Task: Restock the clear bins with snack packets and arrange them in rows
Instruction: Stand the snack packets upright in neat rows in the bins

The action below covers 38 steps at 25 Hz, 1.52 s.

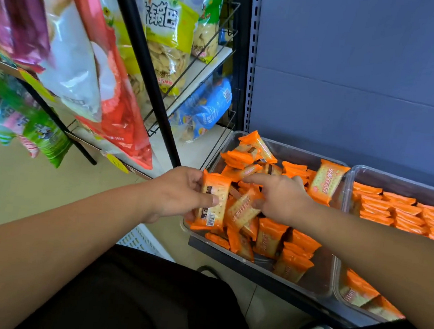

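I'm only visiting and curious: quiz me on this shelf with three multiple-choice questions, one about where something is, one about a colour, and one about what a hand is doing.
1. Which clear bin holds packets in neat rows?
A. the right bin
B. the left bin
C. neither

2. What colour are the wrappers of the packets in the bins?
A. blue
B. orange
C. purple

3. What is the left hand doing?
A. gripping a packet
B. lying flat on the floor
C. hanging empty

Answers:
1 A: its packets stand side by side in lines.
2 B: every wrapper in the bins shows orange.
3 A: thumb and fingers curl round the held packet.
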Motion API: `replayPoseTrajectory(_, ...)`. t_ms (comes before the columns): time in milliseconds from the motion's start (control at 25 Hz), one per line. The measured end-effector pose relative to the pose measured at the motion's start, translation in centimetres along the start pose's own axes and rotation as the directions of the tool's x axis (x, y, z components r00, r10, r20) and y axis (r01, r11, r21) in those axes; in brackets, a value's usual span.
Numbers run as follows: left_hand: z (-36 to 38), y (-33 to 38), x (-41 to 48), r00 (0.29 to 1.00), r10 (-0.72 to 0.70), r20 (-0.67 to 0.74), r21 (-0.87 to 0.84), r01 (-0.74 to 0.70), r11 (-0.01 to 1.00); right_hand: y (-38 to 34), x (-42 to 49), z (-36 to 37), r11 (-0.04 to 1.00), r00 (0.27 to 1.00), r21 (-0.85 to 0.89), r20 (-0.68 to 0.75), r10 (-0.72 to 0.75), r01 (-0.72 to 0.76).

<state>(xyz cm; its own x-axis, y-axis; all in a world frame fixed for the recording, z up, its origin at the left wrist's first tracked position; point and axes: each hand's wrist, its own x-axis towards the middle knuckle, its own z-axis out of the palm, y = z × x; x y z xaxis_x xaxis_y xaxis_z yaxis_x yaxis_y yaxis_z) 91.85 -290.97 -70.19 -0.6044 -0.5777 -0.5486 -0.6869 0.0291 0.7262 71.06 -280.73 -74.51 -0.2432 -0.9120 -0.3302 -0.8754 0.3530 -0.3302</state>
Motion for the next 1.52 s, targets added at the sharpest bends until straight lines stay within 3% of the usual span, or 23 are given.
replayPoseTrajectory(40,0.1,0.2,0.0,1.000,-0.031,0.000,-0.039,0.031,0.999,0.3,-0.4,-0.2,1.000,1.000,-0.001,-0.011,-0.010,0.010)
replayPoseTrajectory(160,0.6,1.2,0.1,0.997,-0.075,-0.020,-0.074,0.074,0.994,1.1,-1.4,-1.8,0.962,1.000,0.272,0.005,0.026,-0.026)
replayPoseTrajectory(360,2.5,3.1,0.9,0.984,-0.041,-0.174,-0.057,0.031,0.998,3.3,-3.2,-3.8,0.956,0.995,0.291,0.097,0.010,-0.038)
replayPoseTrajectory(520,3.6,2.9,2.1,0.998,-0.004,-0.068,0.056,0.007,0.998,3.6,-3.2,-0.8,0.993,0.980,0.121,0.198,-0.017,-0.007)
replayPoseTrajectory(680,3.3,2.0,3.2,0.993,-0.025,0.119,0.100,0.013,0.995,4.1,-2.5,2.2,0.992,0.981,-0.124,0.194,0.018,0.006)
replayPoseTrajectory(840,3.0,1.8,4.6,0.991,-0.027,0.133,0.157,0.005,0.988,3.8,-2.8,4.4,0.955,0.982,-0.278,0.181,-0.052,0.101)
replayPoseTrajectory(1000,3.1,2.1,5.4,0.991,-0.012,0.133,0.102,-0.002,0.995,3.4,-2.4,4.5,0.952,0.981,-0.291,0.190,-0.039,0.094)
replayPoseTrajectory(1120,2.9,1.9,5.6,0.994,-0.008,0.110,0.074,0.000,0.997,3.8,-1.8,2.6,0.994,0.976,-0.107,0.219,0.010,0.014)
replayPoseTrajectory(1200,2.7,1.6,5.6,0.995,-0.008,0.096,0.034,0.005,0.999,4.8,-1.9,0.8,0.985,0.980,0.168,0.198,0.010,-0.044)
replayPoseTrajectory(1240,2.7,1.5,5.7,0.995,-0.012,0.097,0.017,0.010,1.000,5.2,-2.2,0.0,0.929,0.980,0.359,0.200,0.014,-0.086)
replayPoseTrajectory(1320,3.1,1.5,5.6,0.993,-0.003,0.119,0.002,0.003,1.000,5.6,-2.9,-1.1,0.724,0.977,0.672,0.215,0.011,-0.156)
replayPoseTrajectory(1400,4.0,1.4,5.5,0.990,0.029,0.138,0.045,-0.036,0.998,5.4,-3.3,-1.3,0.638,0.983,0.756,0.182,0.011,-0.147)
replayPoseTrajectory(1520,5.8,1.1,5.6,0.983,0.076,0.166,0.143,-0.100,0.985,5.4,-3.4,-0.7,0.649,0.988,0.750,0.153,0.019,-0.128)
